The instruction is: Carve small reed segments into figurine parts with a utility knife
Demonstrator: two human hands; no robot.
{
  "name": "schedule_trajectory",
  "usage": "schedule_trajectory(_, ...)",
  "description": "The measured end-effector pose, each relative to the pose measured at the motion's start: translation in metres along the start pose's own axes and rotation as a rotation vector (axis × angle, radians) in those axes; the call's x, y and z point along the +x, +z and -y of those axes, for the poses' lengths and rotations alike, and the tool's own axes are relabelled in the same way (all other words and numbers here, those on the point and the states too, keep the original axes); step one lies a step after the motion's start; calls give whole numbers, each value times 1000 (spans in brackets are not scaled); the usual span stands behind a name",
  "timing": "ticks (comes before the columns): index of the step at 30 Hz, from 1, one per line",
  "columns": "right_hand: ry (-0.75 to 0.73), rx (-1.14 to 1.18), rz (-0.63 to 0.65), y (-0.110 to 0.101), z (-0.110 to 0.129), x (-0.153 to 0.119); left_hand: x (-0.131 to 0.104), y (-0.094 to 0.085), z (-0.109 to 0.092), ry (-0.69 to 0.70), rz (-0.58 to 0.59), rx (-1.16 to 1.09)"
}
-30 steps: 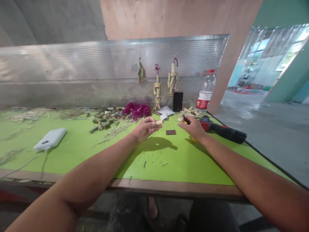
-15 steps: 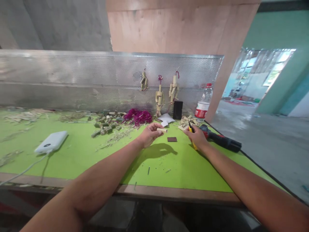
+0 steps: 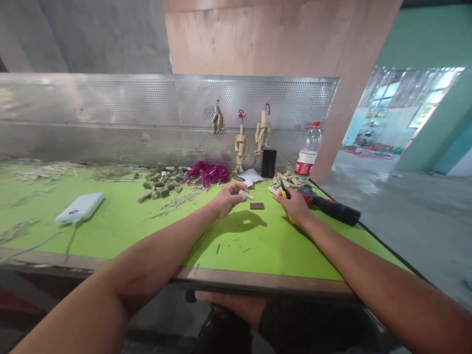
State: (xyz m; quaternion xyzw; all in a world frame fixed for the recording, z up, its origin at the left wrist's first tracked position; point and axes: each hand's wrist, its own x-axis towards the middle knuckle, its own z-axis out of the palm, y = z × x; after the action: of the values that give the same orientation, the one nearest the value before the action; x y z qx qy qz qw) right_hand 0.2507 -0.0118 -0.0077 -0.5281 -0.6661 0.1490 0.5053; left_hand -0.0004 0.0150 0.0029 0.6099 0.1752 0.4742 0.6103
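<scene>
The left hand [image 3: 229,200] pinches a pale little stick [image 3: 248,194], smooth and straight, above the middle of the shiny green table [image 3: 147,241]. The right hand [image 3: 297,206] curls around a thin yellow and black tool [image 3: 283,191]. I can't tell if it also holds the pale bit by its fingertips.

A flat brown block [image 3: 257,206] lies between the hands. On the far side are fluffy purple string [image 3: 209,174] and, to its left, stubby round green stems [image 3: 158,187]. Jointed stick dolls hang on the holey metal sheet [image 3: 110,108]. A clear plastic bottle [image 3: 306,162] stands far right.
</scene>
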Motion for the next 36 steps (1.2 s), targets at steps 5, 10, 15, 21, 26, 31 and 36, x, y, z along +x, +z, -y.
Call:
schedule_trajectory(5, 44, 29, -33, 2, 7, 0, -3, 0, 0, -14, -3, 106)
schedule_trajectory(10, 96, 46, 57, 3, 6, 0, -3, -6, 11, -33, -3, 494)
schedule_trajectory(15, 125, 38, 105, 3, 4, 1, -6, -5, 13, -33, 115, 850)
schedule_trajectory(21, 135, 46, 118, 3, 1, 0, -8, 2, 4, -130, 226, 902)
schedule_trajectory(26, 144, 50, 125, 2, 5, -3, -7, 3, 6, -156, 205, 929)
schedule_trajectory(31, 127, -33, 116, 3, 8, -1, -5, 2, 9, -136, 113, 813)
schedule_trajectory(36, 118, -49, 64, 8, 5, 1, -6, 4, 8, -198, 149, 331)
